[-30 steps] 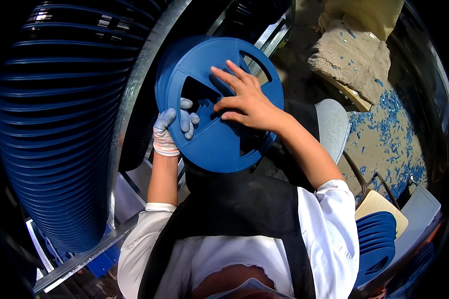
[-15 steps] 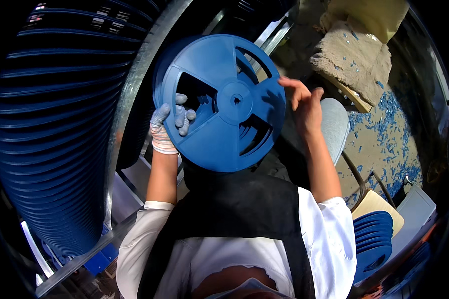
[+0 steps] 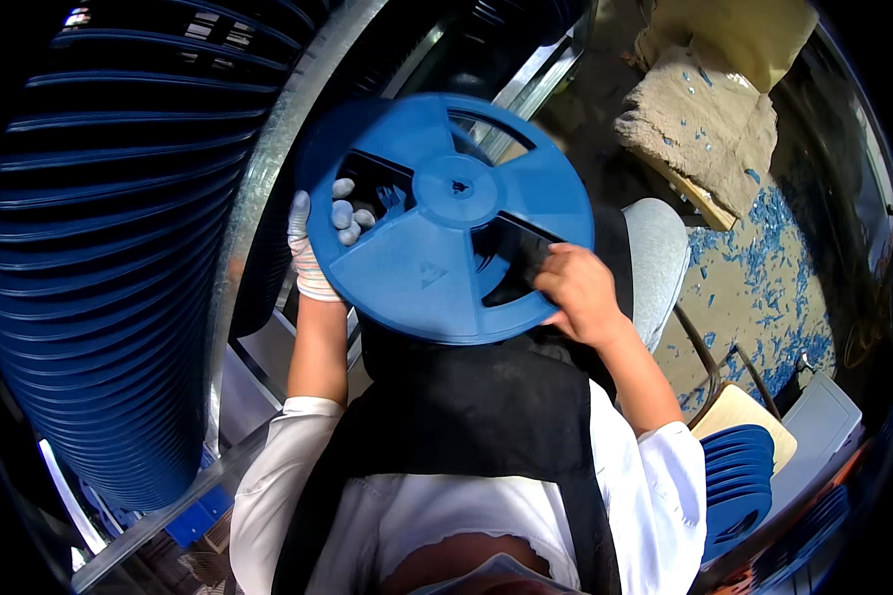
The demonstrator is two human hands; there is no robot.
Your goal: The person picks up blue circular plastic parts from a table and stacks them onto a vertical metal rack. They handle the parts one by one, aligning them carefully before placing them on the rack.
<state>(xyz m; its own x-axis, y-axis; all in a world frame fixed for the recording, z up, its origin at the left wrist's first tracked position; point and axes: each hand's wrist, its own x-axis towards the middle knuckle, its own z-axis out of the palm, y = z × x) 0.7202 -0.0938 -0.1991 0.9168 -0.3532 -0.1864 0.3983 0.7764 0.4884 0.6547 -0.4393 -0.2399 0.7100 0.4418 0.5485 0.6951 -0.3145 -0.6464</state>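
In front of my body is a large round blue plastic reel (image 3: 407, 273), with a small centre hole and cut-out windows. More blue shows behind its upper left edge; whether that is a second disc I cannot tell. My left hand (image 3: 310, 260), in a pale knitted glove, holds the left rim, with the fingertips showing through the left window and the thumb outside. My bare right hand (image 3: 590, 297) is closed on the lower right rim, its fingers curled into the lower right window.
A tall stack of dark blue reels (image 3: 119, 297) stands left behind a curved metal rail (image 3: 260, 188). A beige fleece-covered seat (image 3: 700, 129) is at the upper right. Blue scraps litter the floor (image 3: 729, 297). More blue reels (image 3: 739, 476) sit lower right beside a grey panel (image 3: 814, 426).
My right hand has come down from the upper right edge and closed on the lower right rim. The reel has turned and sits slightly lower; my left hand still holds it.
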